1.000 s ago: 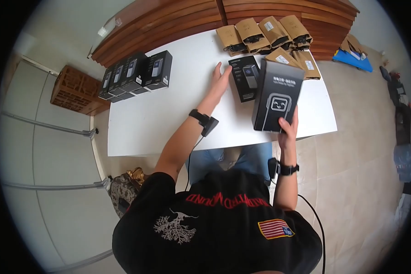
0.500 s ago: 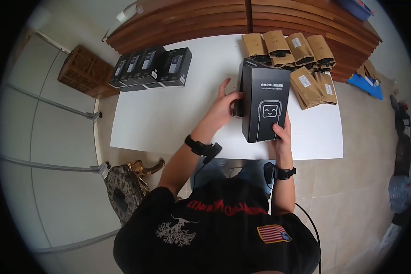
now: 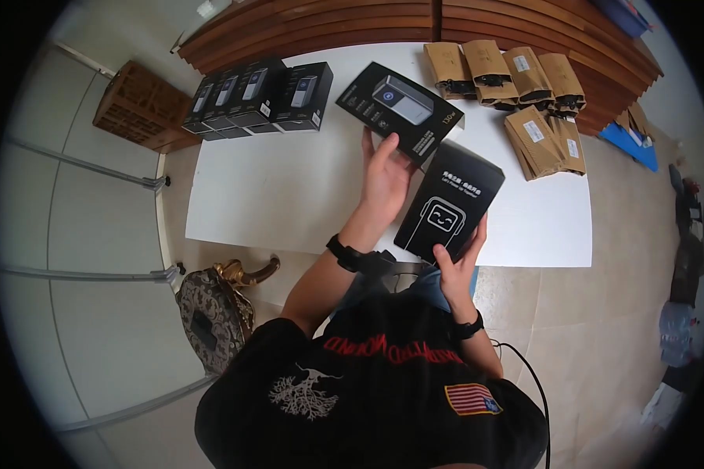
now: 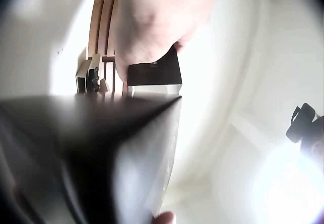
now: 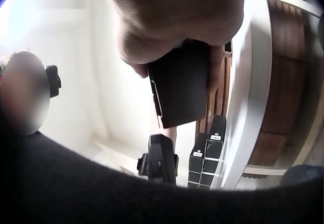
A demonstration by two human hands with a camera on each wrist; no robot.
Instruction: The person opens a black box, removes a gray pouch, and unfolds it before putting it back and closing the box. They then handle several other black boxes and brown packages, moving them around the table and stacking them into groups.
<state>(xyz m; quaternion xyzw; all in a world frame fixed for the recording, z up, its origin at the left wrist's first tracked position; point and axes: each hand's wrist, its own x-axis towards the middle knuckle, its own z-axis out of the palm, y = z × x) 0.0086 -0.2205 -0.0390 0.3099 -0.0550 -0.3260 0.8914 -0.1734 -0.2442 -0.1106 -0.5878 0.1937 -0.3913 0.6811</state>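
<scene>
In the head view the left hand grips a black box marked 130W, tilted above the white table, thumb on its near edge. The right hand holds a second black box with a smiling face drawing by its lower end, thumb on the printed side. One box's corner lies close to the other's; whether they touch I cannot tell. The left wrist view shows the left hand at a dark box. From the right wrist, the right hand has fingers on both sides of its box.
Several black boxes stand in a group at the table's back left. Several brown paper packets lie at the back right, with more packets nearer. The white table meets wooden slats behind; a patterned chair stands at left.
The 130W box has come off the table in the left hand and now lies turned with its printed face up. The right hand's box has moved nearer the body and tilted.
</scene>
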